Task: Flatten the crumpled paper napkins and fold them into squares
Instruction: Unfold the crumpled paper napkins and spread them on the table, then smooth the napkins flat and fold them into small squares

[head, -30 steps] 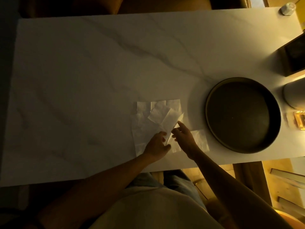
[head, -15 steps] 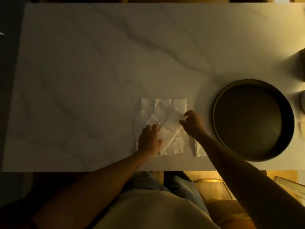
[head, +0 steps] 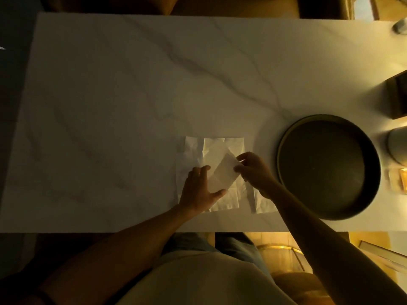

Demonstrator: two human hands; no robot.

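Note:
White paper napkins (head: 214,148) lie overlapping and mostly flat on the marble table (head: 110,95), near its front edge. My left hand (head: 199,188) rests flat on the napkins with the fingers spread, pressing them down. My right hand (head: 253,170) pinches the corner of a folded napkin piece (head: 224,172) and holds it lifted off the pile. Another napkin (head: 264,202) shows partly under my right forearm.
A large dark round tray (head: 286,150) sits right of the napkins, close to my right hand. At the table's right edge stand a dark box (head: 396,95), a pale cylinder (head: 398,146) and an amber object (head: 399,179). A small object (head: 399,26) lies at the far right corner.
My right hand has taken the napkin corner and lifted it back toward me. My left hand has spread flat and slid up onto the pile.

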